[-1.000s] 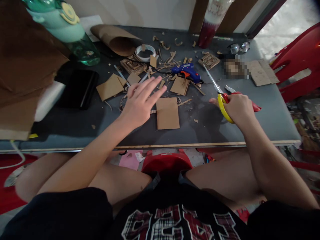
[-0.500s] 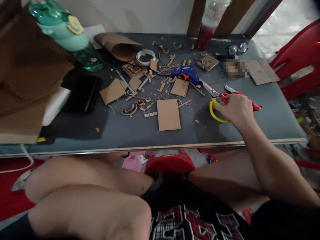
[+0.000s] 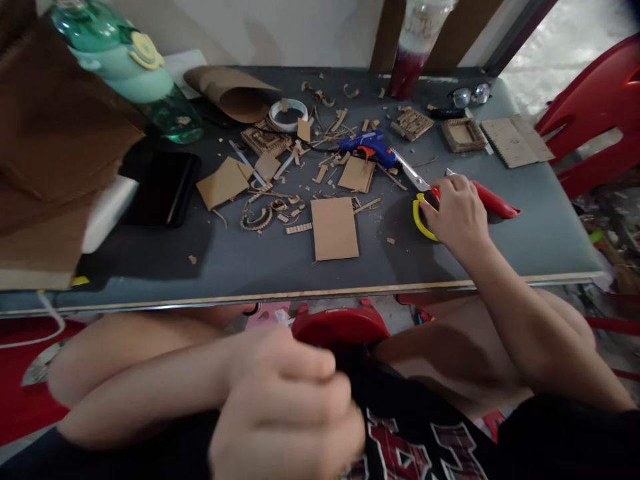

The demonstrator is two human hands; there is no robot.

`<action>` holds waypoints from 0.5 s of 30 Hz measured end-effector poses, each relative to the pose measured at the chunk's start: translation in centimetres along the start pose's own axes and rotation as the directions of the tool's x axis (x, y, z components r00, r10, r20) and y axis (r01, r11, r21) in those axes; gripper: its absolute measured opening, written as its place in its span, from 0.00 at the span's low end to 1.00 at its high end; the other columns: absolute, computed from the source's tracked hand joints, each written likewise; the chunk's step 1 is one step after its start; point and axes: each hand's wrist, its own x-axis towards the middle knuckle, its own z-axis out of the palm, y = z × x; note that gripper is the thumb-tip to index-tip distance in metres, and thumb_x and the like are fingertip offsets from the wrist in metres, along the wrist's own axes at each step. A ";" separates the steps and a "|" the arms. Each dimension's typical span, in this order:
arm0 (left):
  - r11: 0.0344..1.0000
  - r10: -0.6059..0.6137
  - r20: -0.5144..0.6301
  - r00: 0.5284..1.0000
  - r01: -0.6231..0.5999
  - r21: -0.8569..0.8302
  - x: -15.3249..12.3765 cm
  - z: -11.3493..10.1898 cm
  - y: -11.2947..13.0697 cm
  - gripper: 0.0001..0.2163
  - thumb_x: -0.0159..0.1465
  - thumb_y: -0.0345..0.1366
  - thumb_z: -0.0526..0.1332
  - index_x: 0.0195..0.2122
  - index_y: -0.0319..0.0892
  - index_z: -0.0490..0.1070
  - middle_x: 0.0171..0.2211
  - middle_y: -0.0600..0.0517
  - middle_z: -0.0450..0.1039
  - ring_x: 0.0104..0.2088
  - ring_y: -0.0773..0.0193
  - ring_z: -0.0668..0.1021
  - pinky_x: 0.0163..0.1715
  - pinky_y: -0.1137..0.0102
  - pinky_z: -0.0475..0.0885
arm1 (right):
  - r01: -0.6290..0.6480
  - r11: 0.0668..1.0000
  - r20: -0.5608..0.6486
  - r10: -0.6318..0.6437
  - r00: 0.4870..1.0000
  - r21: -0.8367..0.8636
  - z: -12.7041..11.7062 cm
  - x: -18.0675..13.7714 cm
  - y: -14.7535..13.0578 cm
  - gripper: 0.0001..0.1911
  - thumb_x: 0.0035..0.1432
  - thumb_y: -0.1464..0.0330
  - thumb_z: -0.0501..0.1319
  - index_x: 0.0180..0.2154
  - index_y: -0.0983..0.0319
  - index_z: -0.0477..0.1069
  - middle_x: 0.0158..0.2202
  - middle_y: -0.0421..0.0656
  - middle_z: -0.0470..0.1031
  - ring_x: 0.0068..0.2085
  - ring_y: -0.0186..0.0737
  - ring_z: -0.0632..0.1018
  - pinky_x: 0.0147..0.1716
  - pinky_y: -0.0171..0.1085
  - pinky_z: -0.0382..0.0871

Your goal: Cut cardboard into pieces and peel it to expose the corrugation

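Note:
My right hand [image 3: 455, 215] rests on the grey table [image 3: 250, 267] with its fingers closed over the yellow and red handles of a pair of scissors [image 3: 423, 193], whose blades point up and left toward a blue glue gun [image 3: 367, 145]. My left hand [image 3: 287, 407] is down at my lap, close to the camera, fingers curled tight against my dark shirt; what it grips is hidden. A plain cardboard rectangle [image 3: 335, 228] lies between the two hands on the table.
Cardboard scraps and strips [image 3: 273, 210] litter the middle. A green bottle [image 3: 135, 63], black phone [image 3: 160, 187] and brown cardboard sheets [image 3: 55, 133] sit left. A tape ring [image 3: 289, 113], glasses [image 3: 467, 97] and small cardboard models [image 3: 463, 133] lie at the back. A red chair [image 3: 595, 113] stands right.
My left hand left the table, dropped out of sight, then came up curled at my lap. My right hand lowered the scissors toward the table and slid slightly left.

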 end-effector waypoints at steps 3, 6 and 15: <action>0.940 0.341 0.015 0.940 -0.340 -0.037 7.6 0.9 -6.1 0.20 0.61 0.39 0.60 0.53 0.65 0.76 0.42 0.58 0.83 0.43 0.55 0.84 0.47 0.54 0.81 | 0.003 1.000 -0.051 -0.003 0.999 -0.008 0.3 0.3 0.7 0.17 0.66 0.62 0.57 0.52 0.60 0.74 0.56 0.57 0.71 0.55 0.60 0.73 0.53 0.56 0.70; 0.991 0.090 0.075 0.993 -0.097 0.090 13.2 1.7 -11.8 0.38 0.63 0.52 0.65 0.69 0.36 0.61 0.68 0.35 0.63 0.68 0.39 0.66 0.65 0.43 0.65 | 0.003 0.999 -0.097 -0.006 0.995 -0.037 0.4 0.7 1.6 0.17 0.66 0.63 0.55 0.53 0.60 0.73 0.57 0.56 0.71 0.57 0.60 0.72 0.53 0.57 0.69; 0.987 -0.078 -0.018 0.997 0.080 0.142 14.3 1.7 -14.2 0.24 0.73 0.37 0.49 0.67 0.39 0.64 0.58 0.41 0.76 0.57 0.50 0.78 0.56 0.52 0.71 | 0.099 0.995 -0.145 -0.101 0.984 -0.022 1.1 0.6 0.3 0.18 0.65 0.65 0.54 0.53 0.62 0.73 0.60 0.57 0.70 0.60 0.60 0.71 0.58 0.59 0.65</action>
